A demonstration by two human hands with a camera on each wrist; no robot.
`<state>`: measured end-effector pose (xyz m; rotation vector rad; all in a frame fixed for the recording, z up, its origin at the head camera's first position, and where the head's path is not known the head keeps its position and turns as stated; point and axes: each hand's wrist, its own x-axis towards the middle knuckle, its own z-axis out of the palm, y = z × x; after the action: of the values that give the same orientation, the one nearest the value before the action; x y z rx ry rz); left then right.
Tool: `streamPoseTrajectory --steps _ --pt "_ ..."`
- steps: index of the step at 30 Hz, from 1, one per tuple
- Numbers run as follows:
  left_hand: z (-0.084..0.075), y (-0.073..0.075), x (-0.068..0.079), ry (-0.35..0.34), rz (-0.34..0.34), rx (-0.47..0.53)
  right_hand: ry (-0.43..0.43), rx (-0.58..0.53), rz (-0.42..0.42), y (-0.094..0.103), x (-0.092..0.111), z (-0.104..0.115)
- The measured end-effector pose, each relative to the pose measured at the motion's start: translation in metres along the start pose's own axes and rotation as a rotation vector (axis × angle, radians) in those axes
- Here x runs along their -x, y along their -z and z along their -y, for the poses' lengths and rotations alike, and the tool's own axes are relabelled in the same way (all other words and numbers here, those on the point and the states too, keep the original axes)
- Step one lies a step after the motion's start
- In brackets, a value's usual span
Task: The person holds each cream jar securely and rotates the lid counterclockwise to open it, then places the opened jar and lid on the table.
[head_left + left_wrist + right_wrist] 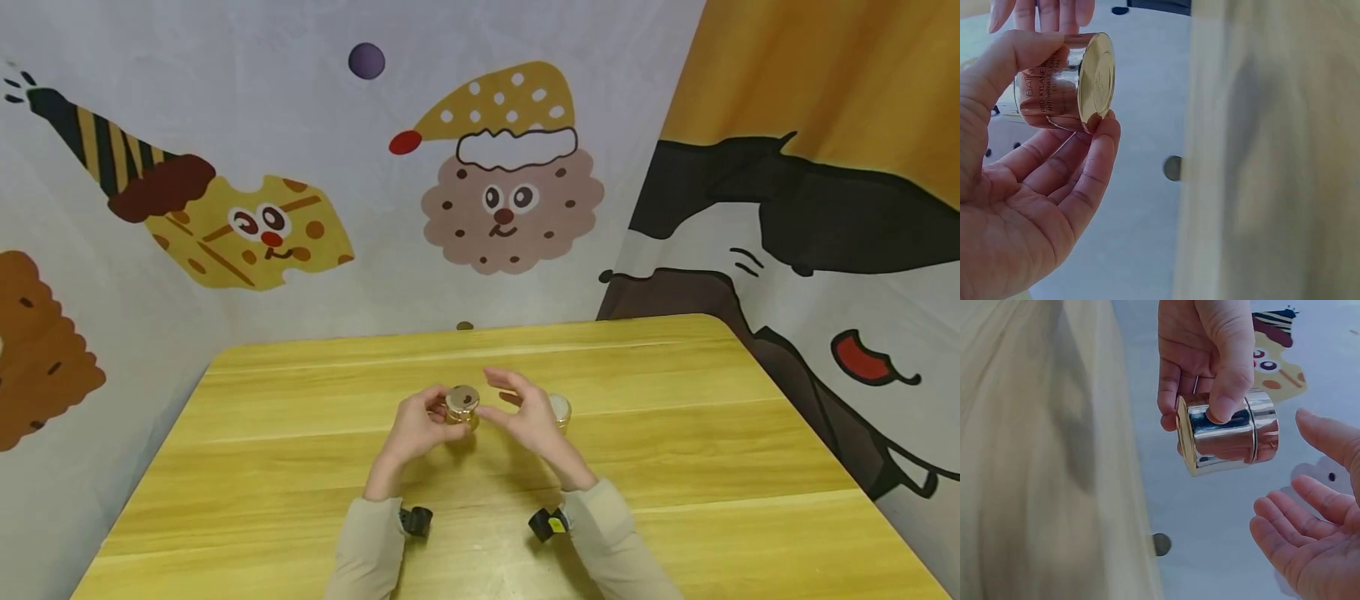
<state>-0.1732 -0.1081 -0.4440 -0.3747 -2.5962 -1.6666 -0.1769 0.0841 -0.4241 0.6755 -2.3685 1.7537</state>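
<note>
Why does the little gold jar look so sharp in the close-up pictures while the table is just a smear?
Left wrist view: the jar in the left hand is crisp, with a bright sheen on its lid, while the table is a pale blur. Right wrist view: mirror-like reflections on the jar, the table blurred again. Head view: even light, the table's edges bowed by a wide lens.

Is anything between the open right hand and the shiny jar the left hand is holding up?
Nothing visible. The left hand grips the gold jar above the table; the right hand waits open beside it, only air between.
</note>
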Motion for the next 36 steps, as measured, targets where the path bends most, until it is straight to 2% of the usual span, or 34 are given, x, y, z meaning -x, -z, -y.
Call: streamPoseTrajectory --steps 7,12,15,25,31,33,36 --pt "-0.02 -0.001 0.0 -0.044 0.0 0.04 0.01 -0.017 -0.004 0.009 0.0 0.016" --pt "-0.034 -0.001 0.003 -0.098 -0.008 0.072 0.046 -0.026 -0.01 0.015 0.002 0.024" --pt "-0.041 -0.001 0.003 -0.108 -0.019 0.09 0.061 -0.021 -0.013 0.018 0.003 0.028" --pt "-0.056 -0.005 0.005 -0.144 -0.041 0.089 0.019 -0.02 -0.02 0.024 0.005 0.039" --pt "-0.06 -0.009 0.005 -0.218 -0.044 0.087 0.041 -0.028 -0.025 0.027 0.007 0.042" --pt "-0.059 -0.01 0.004 -0.264 -0.051 0.085 0.048 -0.031 -0.025 0.027 0.007 0.042" --pt "-0.059 -0.012 0.004 -0.282 -0.049 0.088 0.06 -0.03 -0.024 0.028 0.007 0.042"
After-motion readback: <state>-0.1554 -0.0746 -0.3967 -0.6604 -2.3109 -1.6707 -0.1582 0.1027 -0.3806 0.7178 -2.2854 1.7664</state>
